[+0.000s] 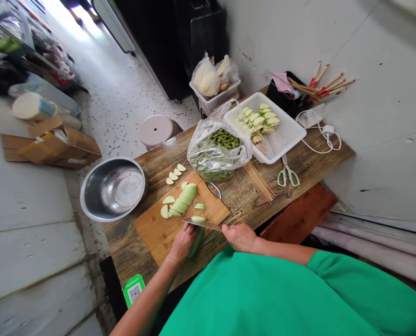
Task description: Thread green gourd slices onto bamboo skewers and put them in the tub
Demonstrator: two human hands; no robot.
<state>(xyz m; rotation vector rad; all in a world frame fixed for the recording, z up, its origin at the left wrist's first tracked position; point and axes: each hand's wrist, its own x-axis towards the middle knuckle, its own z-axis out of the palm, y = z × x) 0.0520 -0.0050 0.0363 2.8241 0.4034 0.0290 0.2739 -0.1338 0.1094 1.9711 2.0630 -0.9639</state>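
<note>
My right hand [241, 236] is closed round the handle of a kitchen knife [208, 225], whose blade lies across the near part of a wooden cutting board [148, 228]. Against the blade's left end, my left hand [182, 241] grips an uncut piece of zucchini [196, 241], partly covered by the fingers. Just beyond the blade lies a cut zucchini slice [198, 219], with another farther up the board. A leaning row of pale green slices [184, 200] rests at the board's middle, and several loose half-round pieces [168, 199] lie to its left.
A steel bowl [113, 189] stands at the left table edge. Behind the board are a plastic bag of green beans [215, 161] and a white tray [292, 133] of skewered slices. Bamboo skewers [258, 182] and scissors [287, 173] lie to the right. A stool [156, 130] stands beyond the table.
</note>
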